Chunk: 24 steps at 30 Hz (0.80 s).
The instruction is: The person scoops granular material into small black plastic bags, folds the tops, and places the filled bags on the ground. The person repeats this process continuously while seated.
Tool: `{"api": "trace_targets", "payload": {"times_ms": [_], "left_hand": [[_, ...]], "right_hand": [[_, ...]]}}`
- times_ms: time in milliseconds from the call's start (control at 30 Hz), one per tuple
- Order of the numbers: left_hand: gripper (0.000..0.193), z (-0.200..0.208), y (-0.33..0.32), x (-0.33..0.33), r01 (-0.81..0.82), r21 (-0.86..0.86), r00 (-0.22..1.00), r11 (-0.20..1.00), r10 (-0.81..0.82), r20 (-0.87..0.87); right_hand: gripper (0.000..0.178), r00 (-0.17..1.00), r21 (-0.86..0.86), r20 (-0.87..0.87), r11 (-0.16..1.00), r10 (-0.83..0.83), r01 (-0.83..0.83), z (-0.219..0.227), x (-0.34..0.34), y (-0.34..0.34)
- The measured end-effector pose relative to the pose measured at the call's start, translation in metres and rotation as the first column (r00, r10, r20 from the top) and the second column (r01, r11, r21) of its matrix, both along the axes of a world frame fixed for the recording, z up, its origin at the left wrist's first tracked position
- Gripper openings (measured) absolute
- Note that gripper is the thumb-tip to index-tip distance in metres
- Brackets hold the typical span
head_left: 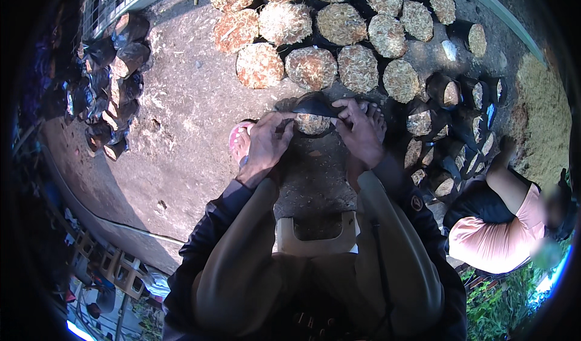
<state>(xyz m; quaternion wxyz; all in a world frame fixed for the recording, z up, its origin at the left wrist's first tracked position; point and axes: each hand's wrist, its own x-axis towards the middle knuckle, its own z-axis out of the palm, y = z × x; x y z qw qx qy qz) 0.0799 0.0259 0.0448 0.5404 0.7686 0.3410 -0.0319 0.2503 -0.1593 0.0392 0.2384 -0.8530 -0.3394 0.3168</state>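
Between my feet stands a black plastic bag [315,106] with pale shavings [312,123] showing at its open mouth. My left hand [269,138] pinches the left side of the bag's rim, thumb and fingers closed on the plastic. On the right side, my right hand [359,134] grips the rim in the same way. A strip of the black film is stretched between the two hands across the back of the mouth. The fingertips partly hide the edge they hold.
Beyond my feet stand rows of filled bags [285,23] topped with shavings. More filled bags [419,123] lie to the right, beside a sawdust heap [544,117] and a crouching person [493,238]. Black bags [124,59] are piled at left. A plastic stool [315,245] is under me.
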Motion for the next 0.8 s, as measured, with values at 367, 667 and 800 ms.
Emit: {"api": "trace_targets", "payload": {"times_ms": [367, 667, 800], "left_hand": [[0.044, -0.004, -0.003, 0.002, 0.092, 0.118, 0.982, 0.989, -0.109, 0.153], [0.043, 0.004, -0.001, 0.007, 0.070, 0.003, 0.991, 0.998, -0.070, 0.118], [0.043, 0.007, 0.000, 0.010, 0.075, -0.004, 0.989, 0.997, -0.073, 0.128]], "right_hand": [[0.050, 0.985, -0.256, 0.019, 0.953, 0.171, -0.161, 0.002, -0.008, -0.002], [0.052, 0.945, -0.266, 0.205, 0.944, 0.253, -0.195, 0.005, -0.006, 0.001], [0.047, 0.997, -0.172, -0.019, 0.982, 0.076, -0.078, 0.009, -0.001, 0.005]]}}
